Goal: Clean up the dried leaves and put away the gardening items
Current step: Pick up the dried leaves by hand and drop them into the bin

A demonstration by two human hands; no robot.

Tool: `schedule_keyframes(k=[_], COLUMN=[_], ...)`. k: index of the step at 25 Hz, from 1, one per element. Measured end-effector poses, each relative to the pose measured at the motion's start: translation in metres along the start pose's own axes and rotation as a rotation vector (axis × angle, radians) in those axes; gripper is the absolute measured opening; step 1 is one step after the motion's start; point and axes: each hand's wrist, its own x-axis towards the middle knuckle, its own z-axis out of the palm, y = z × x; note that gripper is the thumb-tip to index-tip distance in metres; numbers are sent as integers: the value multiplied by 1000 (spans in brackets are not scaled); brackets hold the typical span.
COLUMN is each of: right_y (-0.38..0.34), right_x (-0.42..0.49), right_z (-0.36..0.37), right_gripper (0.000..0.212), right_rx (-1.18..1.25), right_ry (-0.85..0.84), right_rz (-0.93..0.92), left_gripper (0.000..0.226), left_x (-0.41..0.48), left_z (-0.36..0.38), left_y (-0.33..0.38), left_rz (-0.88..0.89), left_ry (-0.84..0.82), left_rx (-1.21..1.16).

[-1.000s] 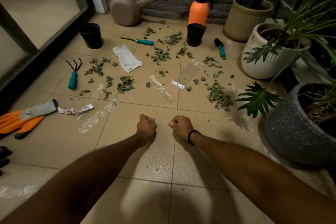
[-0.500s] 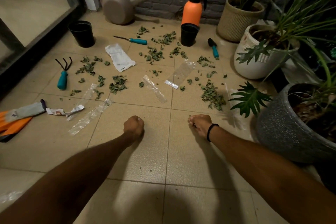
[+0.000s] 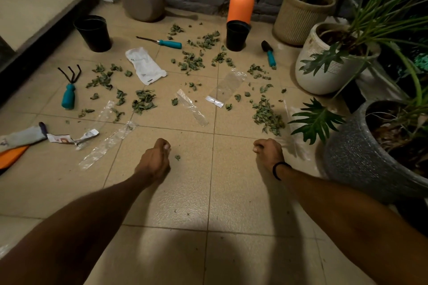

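Fingers [image 3: 162, 144] of the left hand [image 3: 154, 161] are curled into a fist, and those of the right hand [image 3: 268, 154] are curled under too; nothing shows in either. Both hover low over the near middle of the floor [image 3: 208, 196]. A single leaf [image 3: 177, 157] lies just beside the left fist. Nearly all the dried leaves [image 3: 143, 103] are scattered further out, across the middle and toward the far edge. The nearest heap [image 3: 268, 119] is just beyond the right hand, near the right edge. Among the leaves lie a hand rake [image 3: 68, 93] by the left edge, a trowel [image 3: 268, 54], plastic sleeves [image 3: 192, 107] and two black pots [image 3: 93, 33]. Gathering seems barely begun. Next, I judge, the fingers must open and sweep or pinch the brittle leaves into one heap; a black pot could serve as a bin.
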Motion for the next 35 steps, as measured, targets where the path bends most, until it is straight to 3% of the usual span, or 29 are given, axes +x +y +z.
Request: schedule_keyframes(k=[3,6,9,13,15,18,22,26,29,32,35], right_y=[-3,-21,-60,-126,-146,-149,-110,-60,-36,-26,-22], right_x=[2,8,10,10,16,33,46,33,13,-23,-53], right_z=[2,0,6,10,5,-18,-49,-39,-19,7,30], right_gripper=[21,18,10,8,12,14,5,15,10,29,34], right_rx=[-65,-22,463,1491,1629,1443,1076,573,138,114,-93], right_ry=[23,20,-17,-406,-522,-575,-485,-336,-108,96,123], right_rz=[-50,63,326,693,693,565,471,395,348,340,91], left_gripper=[36,56,62,27,14,11,13,23,38,45,42], left_x=[-7,-12,-11,-1,9,32,49,44,38,39,45], left_z=[-9,-7,5,13,13,7,10,31,53,78,102], left_y=[-4,-3,5,17,23,31,39,52,74,101,127], left_rz=[33,82,102,75,27,-213,-416,-493,-531,-483,-380], left_ry=[-84,-192,-223,-165,-26,185,189,89,13,-83,-80], left_rx=[73,180,315,367,270,-66,-611,-644,-778,-818,-562])
